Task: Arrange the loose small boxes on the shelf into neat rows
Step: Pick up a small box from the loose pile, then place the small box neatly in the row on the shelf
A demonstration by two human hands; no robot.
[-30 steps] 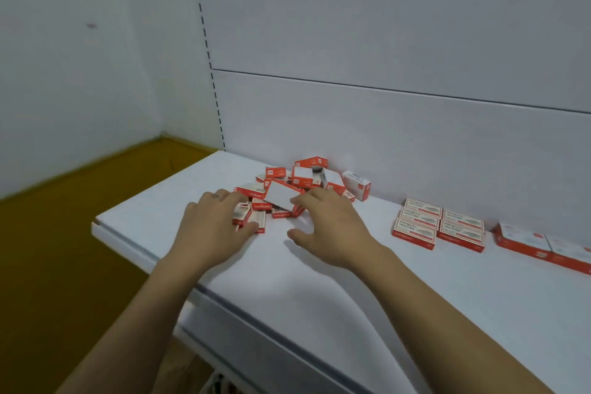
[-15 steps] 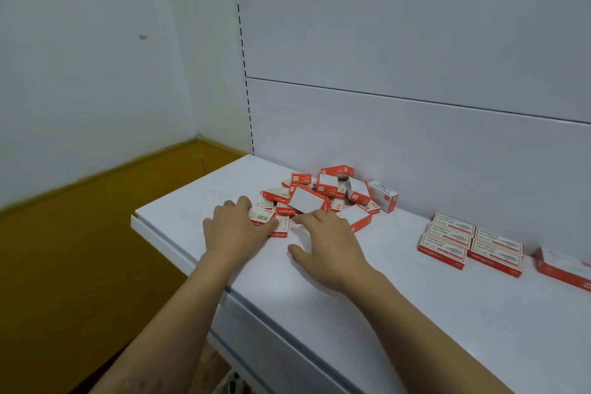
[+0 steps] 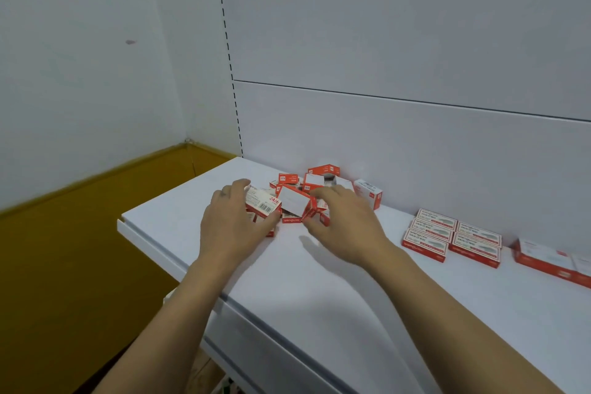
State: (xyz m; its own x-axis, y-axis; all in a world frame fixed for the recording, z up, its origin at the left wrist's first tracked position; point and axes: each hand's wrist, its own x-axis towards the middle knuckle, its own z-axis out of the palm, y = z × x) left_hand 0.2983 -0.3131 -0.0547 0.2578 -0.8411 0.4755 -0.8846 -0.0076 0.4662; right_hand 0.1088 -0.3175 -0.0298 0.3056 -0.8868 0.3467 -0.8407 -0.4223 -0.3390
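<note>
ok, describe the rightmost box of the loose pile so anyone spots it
On the white shelf, a jumble of small red-and-white boxes lies by the back panel. The rightmost box sits at its right edge, beyond the right hand. Unlike its tumbled neighbours, it lies flat on the shelf, white top up, red end forward.

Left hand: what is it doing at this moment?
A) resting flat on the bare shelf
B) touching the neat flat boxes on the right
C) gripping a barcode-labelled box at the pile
C: the left hand grips the box printed 24/6, fingers over it and thumb beneath.
</note>
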